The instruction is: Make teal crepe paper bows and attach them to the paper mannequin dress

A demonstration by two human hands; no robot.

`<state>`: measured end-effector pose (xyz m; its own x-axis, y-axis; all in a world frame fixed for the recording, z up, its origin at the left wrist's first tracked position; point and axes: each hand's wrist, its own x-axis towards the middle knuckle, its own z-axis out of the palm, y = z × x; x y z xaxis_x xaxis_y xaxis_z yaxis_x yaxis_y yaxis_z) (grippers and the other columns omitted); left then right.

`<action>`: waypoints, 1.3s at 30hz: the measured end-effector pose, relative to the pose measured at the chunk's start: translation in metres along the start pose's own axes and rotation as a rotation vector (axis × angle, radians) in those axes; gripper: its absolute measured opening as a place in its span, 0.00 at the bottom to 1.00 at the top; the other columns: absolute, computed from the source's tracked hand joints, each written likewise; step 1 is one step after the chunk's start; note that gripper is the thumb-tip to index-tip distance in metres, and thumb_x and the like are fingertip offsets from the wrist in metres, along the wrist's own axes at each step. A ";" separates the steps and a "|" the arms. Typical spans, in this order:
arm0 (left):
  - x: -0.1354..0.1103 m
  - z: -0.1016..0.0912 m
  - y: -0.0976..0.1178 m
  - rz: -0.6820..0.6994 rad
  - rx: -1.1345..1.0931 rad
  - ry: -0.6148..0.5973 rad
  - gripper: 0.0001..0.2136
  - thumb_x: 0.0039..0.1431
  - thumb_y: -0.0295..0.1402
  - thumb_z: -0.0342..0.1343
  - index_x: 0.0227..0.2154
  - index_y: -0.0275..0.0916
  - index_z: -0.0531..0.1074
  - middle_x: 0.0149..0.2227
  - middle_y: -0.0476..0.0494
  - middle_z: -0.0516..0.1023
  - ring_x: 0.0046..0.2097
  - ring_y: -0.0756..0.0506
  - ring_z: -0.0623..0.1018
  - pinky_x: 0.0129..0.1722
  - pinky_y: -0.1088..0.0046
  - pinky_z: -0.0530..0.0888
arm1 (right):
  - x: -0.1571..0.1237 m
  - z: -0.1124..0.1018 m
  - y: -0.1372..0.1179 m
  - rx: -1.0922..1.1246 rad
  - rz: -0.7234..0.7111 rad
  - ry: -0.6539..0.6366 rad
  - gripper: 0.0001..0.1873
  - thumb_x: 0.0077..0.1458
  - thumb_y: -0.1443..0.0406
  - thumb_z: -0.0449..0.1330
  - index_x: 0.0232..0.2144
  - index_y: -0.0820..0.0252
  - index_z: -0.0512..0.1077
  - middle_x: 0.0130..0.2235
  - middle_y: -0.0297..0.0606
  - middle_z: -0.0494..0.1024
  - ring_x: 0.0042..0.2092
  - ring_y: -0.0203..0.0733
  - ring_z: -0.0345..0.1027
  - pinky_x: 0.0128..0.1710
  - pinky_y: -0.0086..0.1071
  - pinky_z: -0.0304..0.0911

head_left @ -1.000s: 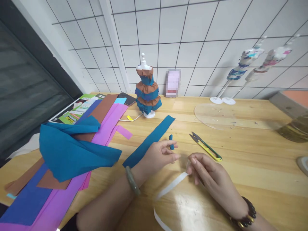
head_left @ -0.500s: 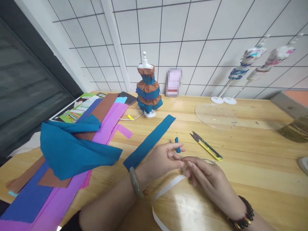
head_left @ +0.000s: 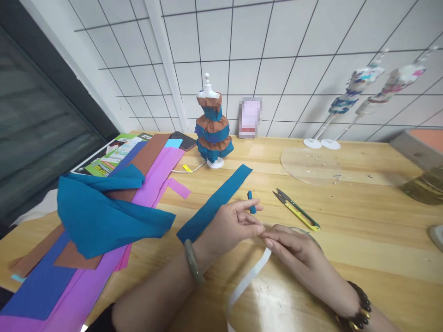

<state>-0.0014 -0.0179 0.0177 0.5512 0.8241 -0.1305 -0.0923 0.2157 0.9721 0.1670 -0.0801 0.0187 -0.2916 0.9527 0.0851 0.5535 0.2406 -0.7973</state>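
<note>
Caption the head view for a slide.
Right hand pinching a white strip, left hand close beside it; snips, a blue strip and a dressed mannequin beyond.

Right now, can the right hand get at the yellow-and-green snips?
Probably yes: the snips lie uncovered just beyond the right hand, though it seems occupied with the white strip.

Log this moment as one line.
left hand: touching small blue roll | right hand: pinching white strip | hands: close together | snips: on table

A greenish bangle [head_left: 193, 263] and black beads [head_left: 364, 302] are worn.
</note>
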 end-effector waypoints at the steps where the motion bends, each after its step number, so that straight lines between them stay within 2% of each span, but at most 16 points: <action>1: 0.000 0.000 0.000 -0.005 -0.007 -0.001 0.27 0.46 0.28 0.61 0.52 0.36 0.64 0.48 0.37 0.72 0.36 0.50 0.75 0.41 0.71 0.71 | 0.000 0.000 0.001 0.002 0.004 0.000 0.14 0.58 0.61 0.49 0.39 0.54 0.73 0.39 0.40 0.77 0.41 0.42 0.70 0.40 0.34 0.66; 7: 0.001 0.001 0.000 -0.015 -0.045 0.012 0.28 0.43 0.26 0.62 0.51 0.36 0.65 0.48 0.37 0.71 0.36 0.51 0.75 0.39 0.72 0.71 | 0.001 0.001 -0.001 -0.003 0.031 0.021 0.12 0.58 0.62 0.50 0.28 0.56 0.71 0.31 0.36 0.75 0.34 0.39 0.70 0.35 0.30 0.65; 12: 0.005 -0.002 0.004 -0.004 -0.038 0.134 0.26 0.46 0.30 0.61 0.50 0.33 0.65 0.46 0.38 0.72 0.36 0.51 0.74 0.41 0.70 0.71 | 0.001 0.004 0.001 -0.059 -0.012 0.039 0.12 0.57 0.63 0.52 0.23 0.57 0.71 0.25 0.33 0.72 0.28 0.35 0.67 0.29 0.27 0.63; 14: 0.004 -0.002 0.005 -0.013 0.034 0.111 0.26 0.47 0.34 0.60 0.50 0.33 0.65 0.43 0.39 0.73 0.34 0.51 0.73 0.38 0.71 0.71 | 0.000 0.005 0.003 -0.069 -0.023 0.049 0.12 0.57 0.63 0.52 0.25 0.56 0.72 0.26 0.33 0.73 0.29 0.36 0.68 0.29 0.27 0.63; 16: 0.001 0.000 0.004 -0.015 0.151 0.057 0.27 0.47 0.38 0.59 0.51 0.32 0.64 0.35 0.42 0.74 0.32 0.51 0.72 0.35 0.72 0.71 | -0.001 0.006 0.003 -0.089 -0.026 0.050 0.12 0.57 0.63 0.52 0.26 0.56 0.72 0.27 0.34 0.74 0.30 0.36 0.69 0.29 0.27 0.63; 19: -0.002 0.004 -0.002 0.015 0.304 -0.006 0.28 0.48 0.39 0.59 0.52 0.34 0.64 0.27 0.47 0.70 0.30 0.50 0.71 0.31 0.73 0.70 | -0.003 0.008 0.001 -0.167 -0.026 0.031 0.12 0.58 0.64 0.50 0.28 0.57 0.72 0.28 0.36 0.74 0.30 0.37 0.69 0.29 0.29 0.63; 22: -0.002 0.006 -0.007 0.087 0.381 -0.023 0.23 0.50 0.34 0.56 0.50 0.35 0.66 0.29 0.46 0.70 0.29 0.52 0.70 0.29 0.75 0.70 | -0.003 0.009 -0.004 -0.234 -0.035 0.009 0.12 0.58 0.65 0.50 0.28 0.57 0.72 0.29 0.37 0.74 0.31 0.38 0.69 0.31 0.30 0.64; 26: 0.000 0.006 -0.006 0.163 0.426 -0.034 0.17 0.50 0.25 0.52 0.45 0.36 0.70 0.37 0.44 0.71 0.27 0.55 0.68 0.28 0.77 0.70 | -0.003 0.011 -0.006 -0.218 -0.055 0.008 0.11 0.58 0.67 0.50 0.31 0.56 0.73 0.32 0.37 0.75 0.33 0.38 0.70 0.34 0.30 0.65; 30: 0.000 0.005 -0.004 0.160 0.395 -0.005 0.19 0.49 0.23 0.52 0.46 0.35 0.69 0.41 0.42 0.71 0.29 0.55 0.69 0.30 0.78 0.71 | -0.003 0.011 -0.003 -0.216 -0.053 0.029 0.11 0.58 0.66 0.50 0.34 0.57 0.73 0.33 0.38 0.75 0.34 0.38 0.70 0.34 0.30 0.65; 35: 0.001 0.004 -0.007 0.178 0.384 0.026 0.21 0.49 0.23 0.53 0.48 0.35 0.67 0.41 0.41 0.72 0.31 0.54 0.71 0.33 0.75 0.73 | -0.004 0.009 -0.002 -0.237 -0.025 0.059 0.09 0.58 0.64 0.52 0.38 0.56 0.71 0.36 0.38 0.76 0.36 0.38 0.70 0.35 0.30 0.65; 39: 0.001 0.004 -0.007 0.217 0.415 0.033 0.21 0.49 0.22 0.53 0.48 0.34 0.67 0.42 0.40 0.71 0.32 0.53 0.72 0.35 0.74 0.73 | -0.003 0.009 -0.004 -0.246 -0.007 0.080 0.07 0.57 0.63 0.53 0.31 0.56 0.71 0.31 0.35 0.76 0.32 0.36 0.70 0.31 0.28 0.65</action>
<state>0.0033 -0.0209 0.0117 0.5283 0.8448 0.0850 0.1405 -0.1857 0.9725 0.1587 -0.0857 0.0165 -0.2392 0.9601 0.1451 0.7276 0.2761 -0.6280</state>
